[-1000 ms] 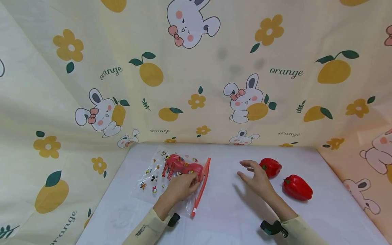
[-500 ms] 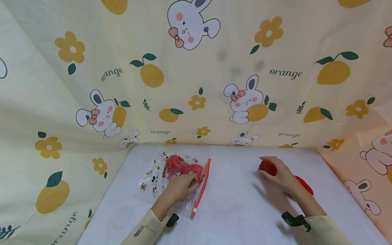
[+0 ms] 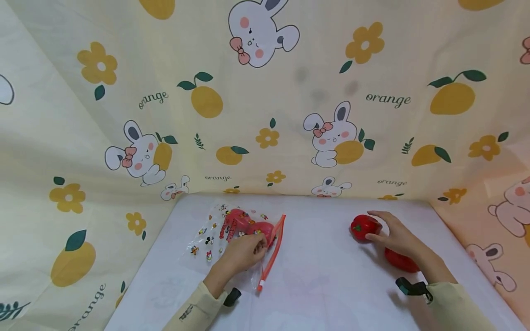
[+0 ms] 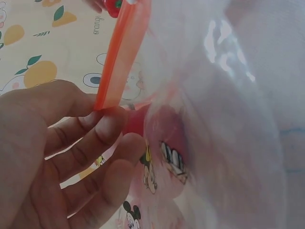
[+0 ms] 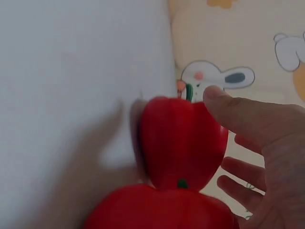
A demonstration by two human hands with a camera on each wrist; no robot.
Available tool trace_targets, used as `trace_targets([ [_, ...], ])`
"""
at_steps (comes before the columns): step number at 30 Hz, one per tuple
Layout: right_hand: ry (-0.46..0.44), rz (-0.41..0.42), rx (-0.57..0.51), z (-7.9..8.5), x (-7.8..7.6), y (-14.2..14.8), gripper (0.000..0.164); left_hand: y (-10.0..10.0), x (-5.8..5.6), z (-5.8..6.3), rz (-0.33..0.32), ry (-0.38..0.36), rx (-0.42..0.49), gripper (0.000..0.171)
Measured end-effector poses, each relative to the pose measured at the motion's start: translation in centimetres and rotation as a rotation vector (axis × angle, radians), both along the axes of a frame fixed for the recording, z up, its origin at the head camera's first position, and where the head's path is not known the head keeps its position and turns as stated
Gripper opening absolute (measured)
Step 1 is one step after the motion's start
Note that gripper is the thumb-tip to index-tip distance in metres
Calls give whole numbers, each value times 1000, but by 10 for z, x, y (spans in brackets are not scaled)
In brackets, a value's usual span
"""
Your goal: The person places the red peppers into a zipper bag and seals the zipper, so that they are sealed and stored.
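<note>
Right hand has slid over and is now just right of a glossy red bell pepper, thumb and fingers spread, nothing gripped. Can't tell if the thumb's touching. So it's lined up beside the pepper, but hasn't got hold of it. Second glossy red bell pepper is half hidden behind that hand. Left hand hasn't budged, pinching the orange zip strip of a clear cartoon-print plastic bag, rounded reddish things just beyond its fingers. Bag's red lettering is too small to read; the cream fabric backdrop ahead says "orange".
</note>
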State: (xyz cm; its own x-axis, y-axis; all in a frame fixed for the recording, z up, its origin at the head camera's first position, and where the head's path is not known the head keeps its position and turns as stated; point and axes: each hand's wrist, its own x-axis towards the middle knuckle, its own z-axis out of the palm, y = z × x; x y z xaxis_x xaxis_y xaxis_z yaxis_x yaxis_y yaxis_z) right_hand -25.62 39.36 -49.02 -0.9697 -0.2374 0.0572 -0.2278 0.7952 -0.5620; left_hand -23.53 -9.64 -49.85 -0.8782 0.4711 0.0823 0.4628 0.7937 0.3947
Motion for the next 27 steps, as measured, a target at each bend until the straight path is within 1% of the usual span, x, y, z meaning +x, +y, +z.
trace_targets([
  [7, -96, -22, 12, 0, -8, 6, 93, 1, 0, 1, -5, 10, -5, 8],
  [12, -165, -9, 22, 3, -11, 6, 96, 2, 0, 1, -2, 10, -7, 8],
  [15, -166, 13, 34, 3, -13, 6, 96, 2, 0, 1, -4, 17, -4, 8],
  [19, -167, 21, 51, 2, -14, 6, 94, 2, 0, 0, -8, 28, 0, 7],
  [23, -165, 16, 71, 2, -14, 7, 90, 2, 0, 0, -12, 30, -3, 7],
  [27, -144, 20, 87, 1, -15, 6, 84, 2, 0, 0, -10, 21, 1, 7],
])
